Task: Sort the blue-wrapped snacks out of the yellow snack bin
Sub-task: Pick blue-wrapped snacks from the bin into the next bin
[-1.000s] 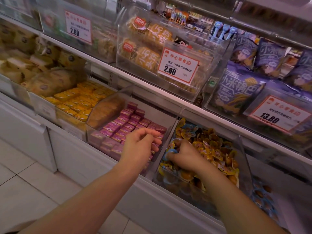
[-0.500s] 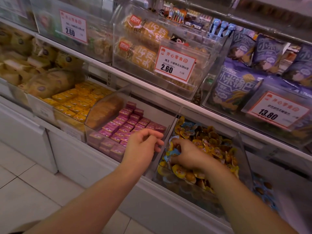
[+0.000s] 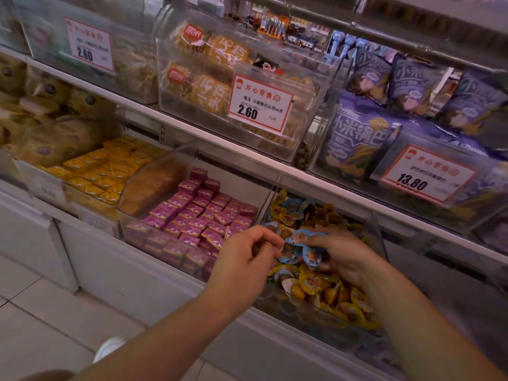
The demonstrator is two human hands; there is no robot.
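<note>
Right hand point(image 3: 341, 251) is up over the front of the clear bin of yellow-wrapped snacks point(image 3: 324, 287), fingers curled around a little bunch of blue-wrapped snacks point(image 3: 301, 247), looks like three or so, though exactly how many is hard to tell since they overlap. The bunch sits just above the yellow pile, at the bin's left front corner. Left hand point(image 3: 244, 259) is right beside it, fingers loosely bent with thumb and fingertips close to the edge of one blue wrapper; can't tell if it's actually pinching it or just touching. One more blue-wrapped piece point(image 3: 294, 207) is sitting in the back left of the same bin among the yellow ones. Next bin over on the left is packed with pink boxes point(image 3: 198, 215), and past that there's one of small yellow boxes point(image 3: 104, 169). Shelf above has a bin of biscuit packs with a 2.60 price tag point(image 3: 259, 104) and purple bags behind a 13.80 price tag point(image 3: 427, 174).
</note>
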